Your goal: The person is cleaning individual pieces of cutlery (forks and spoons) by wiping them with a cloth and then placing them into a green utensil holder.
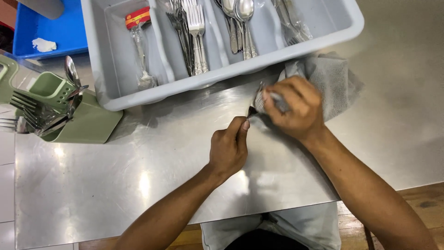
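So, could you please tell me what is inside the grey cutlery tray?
The grey cutlery tray holds forks, spoons and a plastic-wrapped utensil in separate compartments. Its far end is out of frame, and the stacked pieces hide whatever lies beneath them.

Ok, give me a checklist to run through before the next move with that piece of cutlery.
1. Left hand pinches the cutlery piece at one end: ok.
2. Right hand wraps the grey cloth around the other end: ok.
3. Kind of cutlery: cannot tell, mostly covered.
4. Whether it is clean: cannot tell.
5. Grey divided tray close above the hands: ok.
6. Green holder with forks stands apart at the left: ok.
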